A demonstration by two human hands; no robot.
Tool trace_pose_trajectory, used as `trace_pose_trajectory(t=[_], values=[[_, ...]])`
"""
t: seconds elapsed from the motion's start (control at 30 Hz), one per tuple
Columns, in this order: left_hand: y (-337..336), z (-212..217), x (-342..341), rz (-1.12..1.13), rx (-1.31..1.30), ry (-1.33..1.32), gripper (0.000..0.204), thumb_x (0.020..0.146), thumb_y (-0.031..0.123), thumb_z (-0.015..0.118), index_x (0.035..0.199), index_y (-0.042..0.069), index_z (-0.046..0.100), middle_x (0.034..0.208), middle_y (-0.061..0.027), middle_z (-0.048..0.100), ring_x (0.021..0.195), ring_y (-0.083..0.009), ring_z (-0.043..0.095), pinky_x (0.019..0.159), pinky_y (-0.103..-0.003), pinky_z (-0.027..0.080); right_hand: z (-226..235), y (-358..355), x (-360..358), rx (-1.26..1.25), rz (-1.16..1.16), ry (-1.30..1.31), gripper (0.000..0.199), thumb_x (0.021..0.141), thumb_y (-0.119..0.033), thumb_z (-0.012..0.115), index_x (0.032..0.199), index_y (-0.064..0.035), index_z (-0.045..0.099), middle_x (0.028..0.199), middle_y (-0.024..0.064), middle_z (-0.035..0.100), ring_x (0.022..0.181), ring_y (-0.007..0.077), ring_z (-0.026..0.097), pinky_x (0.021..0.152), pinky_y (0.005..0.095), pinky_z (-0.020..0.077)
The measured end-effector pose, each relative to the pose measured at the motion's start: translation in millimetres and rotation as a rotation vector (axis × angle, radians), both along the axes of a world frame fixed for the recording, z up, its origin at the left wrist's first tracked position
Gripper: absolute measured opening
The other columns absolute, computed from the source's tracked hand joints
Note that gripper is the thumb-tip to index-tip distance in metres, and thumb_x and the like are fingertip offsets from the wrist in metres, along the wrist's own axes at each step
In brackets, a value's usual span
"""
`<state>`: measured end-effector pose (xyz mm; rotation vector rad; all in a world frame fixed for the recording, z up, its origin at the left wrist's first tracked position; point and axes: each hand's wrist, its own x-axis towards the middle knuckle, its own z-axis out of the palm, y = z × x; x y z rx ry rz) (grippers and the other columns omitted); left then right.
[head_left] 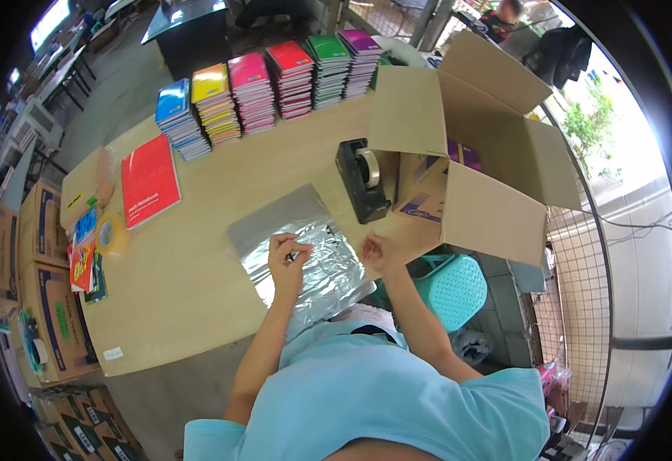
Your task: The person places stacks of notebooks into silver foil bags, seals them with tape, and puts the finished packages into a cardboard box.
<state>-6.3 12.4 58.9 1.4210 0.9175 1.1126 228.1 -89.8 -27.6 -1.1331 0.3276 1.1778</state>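
Observation:
A shiny clear plastic bag (324, 269) lies flat at the near edge of the table, wrinkled and reflecting light. Over its left half is my left hand (286, 257), its thumb and fingers pinched together. Whatever they hold, if anything, is too small to make out. My right hand (374, 252) is just beyond the bag's right side, with curled fingers blurred by motion. A black tape dispenser (361, 184) with a roll of tape stands a little farther off, ahead of my right hand.
Stacks of notebooks (250, 69) in several colours line the far edge. An open cardboard box (494, 196) stands at the right. A red notebook (150, 180), a yellow tape roll (111, 233) and colourful packets (82, 265) lie left. A teal stool (455, 292) stands beside the table.

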Motion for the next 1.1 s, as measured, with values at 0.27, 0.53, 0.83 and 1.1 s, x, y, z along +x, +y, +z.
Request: trace_pose_trajectory(t=[0.27, 0.53, 0.83, 1.1], values=[[1.8, -19.1, -8.6, 0.036, 0.062, 0.048, 0.013, 0.069, -0.003, 0.074, 0.078, 0.006, 0.072, 0.109, -0.007, 0.053, 0.099, -0.0181, 0.053, 0.081, -0.031, 0.043, 151.1, 31.5, -115.6, 0.143, 0.315, -0.536, 0.019, 0.088, -0.015, 0.072, 0.078, -0.0016, 0.062, 0.06, 0.0013, 0.056, 0.048, 0.0069, 0.049, 0.043, 0.0215, 0.036], [2.7, -5.7, -7.2, -0.022, 0.038, 0.057, 0.013, 0.069, -0.002, 0.074, 0.078, 0.007, 0.071, 0.106, -0.0072, 0.057, 0.102, -0.0205, 0.055, 0.087, -0.033, 0.043, 110.6, 17.3, -118.5, -0.057, 0.407, -0.422, 0.03, 0.084, -0.025, 0.078, 0.071, -0.0011, 0.064, 0.058, 0.0013, 0.057, 0.044, 0.0066, 0.048, 0.04, 0.0222, 0.0346], [30.7, -4.4, -18.4, -0.34, -0.146, 0.006, 0.069, 0.07, 0.008, 0.081, 0.129, 0.008, 0.046, 0.105, -0.0087, 0.055, 0.103, -0.0187, 0.053, 0.09, -0.033, 0.044, 66.6, 27.3, -89.1, -0.064, 0.737, -0.956, 0.037, 0.083, -0.029, 0.079, 0.068, 0.0029, 0.067, 0.053, 0.0046, 0.058, 0.045, 0.0098, 0.052, 0.041, 0.0268, 0.0381], [42.4, 44.4, 9.1, -0.382, 0.51, 0.765, 0.104, 0.06, 0.027, 0.088, 0.149, 0.019, 0.034, 0.11, -0.0149, 0.058, 0.099, -0.0334, 0.059, 0.085, -0.043, 0.049, 15.1, 7.1, -80.7, -0.097, 0.756, -1.631, 0.024, 0.076, -0.026, 0.078, 0.087, -0.0066, 0.068, 0.078, 0.0161, 0.069, 0.073, 0.0356, 0.067, 0.065, 0.0422, 0.0525]])
